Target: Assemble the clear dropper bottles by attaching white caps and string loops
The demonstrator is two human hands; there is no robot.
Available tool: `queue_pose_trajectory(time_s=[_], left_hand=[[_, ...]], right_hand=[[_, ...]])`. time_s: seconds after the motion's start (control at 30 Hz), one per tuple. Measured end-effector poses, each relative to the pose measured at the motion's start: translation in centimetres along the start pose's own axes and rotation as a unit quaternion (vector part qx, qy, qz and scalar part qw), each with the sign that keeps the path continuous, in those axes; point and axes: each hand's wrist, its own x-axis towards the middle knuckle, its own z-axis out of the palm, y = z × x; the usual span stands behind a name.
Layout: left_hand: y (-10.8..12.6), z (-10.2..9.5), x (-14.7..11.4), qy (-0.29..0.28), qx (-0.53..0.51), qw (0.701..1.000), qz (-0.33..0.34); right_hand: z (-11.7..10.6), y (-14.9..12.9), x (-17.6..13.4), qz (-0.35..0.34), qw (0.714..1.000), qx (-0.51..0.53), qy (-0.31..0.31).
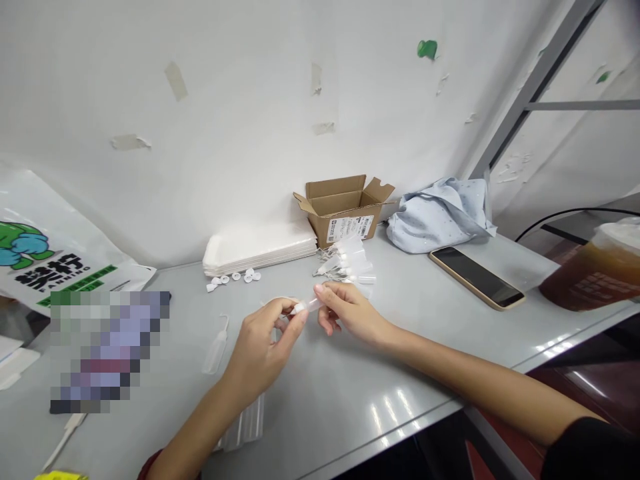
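Note:
My left hand [267,343] pinches the white cap of a small clear squeeze bottle [313,305]. My right hand [347,310] grips the bottle's body between thumb and fingers. The bottle lies roughly level between both hands, above the grey table. Behind the right hand is a pile of similar capped bottles [347,260] with thin tips. One more bottle with a bent tip [216,350] lies left of my left hand. Several clear bottle bodies [245,423] lie partly hidden under my left forearm. Small white caps [237,277] are scattered near the white trays.
A stack of white trays [260,248] and an open cardboard box [345,207] stand by the wall. To the right are a light blue cloth [440,217], a phone [477,278] and a drink cup [593,270]. A printed bag [65,247] and a pixelated object [110,353] are at left.

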Motion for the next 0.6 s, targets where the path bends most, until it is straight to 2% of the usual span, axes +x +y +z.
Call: queue_pose_trajectory(time_s=[0.07, 0.17, 0.27, 0.37, 0.47, 0.53, 0.6], left_hand=[[0.22, -0.46, 0.21, -0.063, -0.044, 0.995, -0.061], [0.39, -1.00, 0.39, -0.120, -0.118, 0.981, -0.096], [0.38, -1.15, 0.33, -0.145, -0.174, 0.968, -0.106], [0.30, -1.07, 0.15, -0.136, -0.158, 0.973, -0.094], [0.20, -1.00, -0.04, -0.096, -0.075, 0.992, -0.028], [0.12, -0.96, -0.15, -0.063, -0.016, 0.996, 0.060], [0.04, -0.92, -0.23, -0.031, 0.029, 0.988, 0.149]], right_hand=[[-0.05, -0.06, -0.11, -0.032, 0.999, -0.029, 0.013], [-0.10, -0.06, -0.33, -0.074, 0.996, -0.056, 0.006], [-0.21, -0.06, -0.53, -0.104, 0.988, -0.115, -0.003], [-0.27, -0.06, -0.54, -0.110, 0.977, -0.183, 0.014], [-0.11, -0.10, -0.50, -0.068, 0.984, -0.164, 0.013], [0.06, -0.20, -0.56, -0.033, 0.993, -0.115, 0.001], [0.16, -0.36, -0.66, -0.007, 0.997, -0.073, -0.008]])
